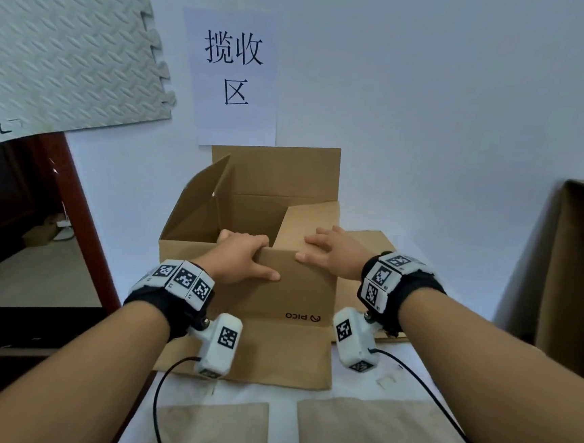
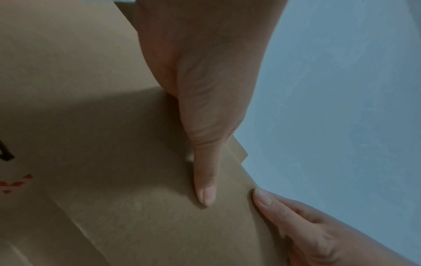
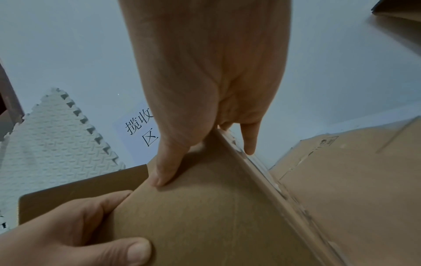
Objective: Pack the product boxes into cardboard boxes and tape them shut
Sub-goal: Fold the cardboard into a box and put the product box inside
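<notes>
An open brown cardboard box [image 1: 277, 290] with "PICO" printed on it stands on the white table. Its near flap [image 1: 254, 352] hangs down in front, while the rear flap [image 1: 277, 170] and the left flap [image 1: 196, 206] stand up. My left hand [image 1: 245, 256] grips the top edge of the near wall, fingers curled inside and thumb [image 2: 205, 180] on the outside. My right hand [image 1: 333, 256] lies flat on the right flap [image 1: 304, 226], which is folded inward, with its thumb on the near wall. The wall and my hands hide the box's inside.
Flattened cardboard [image 1: 370, 242] lies right of the box, and a tall carton [image 1: 580, 264] stands at the far right. Two brown sheets [image 1: 216, 430] [image 1: 381, 437] lie at the front edge. A paper sign [image 1: 232, 75] and a foam mat [image 1: 62, 42] hang on the wall. The table ends at the left.
</notes>
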The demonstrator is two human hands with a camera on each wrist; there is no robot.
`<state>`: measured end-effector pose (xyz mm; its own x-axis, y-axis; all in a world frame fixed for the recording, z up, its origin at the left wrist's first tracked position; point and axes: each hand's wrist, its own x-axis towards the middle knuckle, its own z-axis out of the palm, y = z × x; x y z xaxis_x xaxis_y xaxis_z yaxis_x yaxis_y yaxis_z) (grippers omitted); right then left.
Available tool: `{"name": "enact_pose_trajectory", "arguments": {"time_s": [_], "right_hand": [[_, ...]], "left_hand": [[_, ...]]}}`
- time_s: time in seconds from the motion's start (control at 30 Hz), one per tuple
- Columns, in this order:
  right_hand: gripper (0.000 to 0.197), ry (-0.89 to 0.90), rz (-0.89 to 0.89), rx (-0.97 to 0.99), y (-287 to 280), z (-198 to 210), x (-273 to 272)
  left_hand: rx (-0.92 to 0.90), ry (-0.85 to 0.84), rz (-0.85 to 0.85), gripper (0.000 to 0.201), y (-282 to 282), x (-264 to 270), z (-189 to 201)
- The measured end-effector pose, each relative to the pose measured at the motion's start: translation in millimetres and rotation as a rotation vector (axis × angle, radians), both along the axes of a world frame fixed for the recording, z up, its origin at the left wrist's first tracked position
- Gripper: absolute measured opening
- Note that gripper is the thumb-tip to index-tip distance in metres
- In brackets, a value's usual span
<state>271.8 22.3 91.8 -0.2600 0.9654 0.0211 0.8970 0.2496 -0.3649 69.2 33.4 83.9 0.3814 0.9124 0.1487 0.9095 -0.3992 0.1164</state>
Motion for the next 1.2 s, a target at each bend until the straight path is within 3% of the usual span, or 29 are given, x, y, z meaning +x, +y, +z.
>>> {"name": "enact_pose_trajectory", "arguments": {"time_s": [0.27,0.53,0.87,1.2], "right_hand": [[0.063,-0.053,0.013,0.034,-15.7,-7.4,1.8],[0.063,-0.236,-0.152,0.160,-24.5,0.2,33.3],[0.065,-0.419,-0.224,0.208,-26.3,-12.6,59.8],[0.082,-0.352,-0.304,0.186,-22.8,-20.9,53.8]], "left_hand": [[0.038,-0.071,0.036,0.041,-21.2,9.6,-1.6],[0.055,-0.140,-0.046,0.043,-24.5,60.3,-3.1],[0.122,-0.046,-0.116,0.041,-15.0,102.9,-10.5],[0.082,0.010,-0.214,0.045,-8.3,95.4,-9.3]]}}
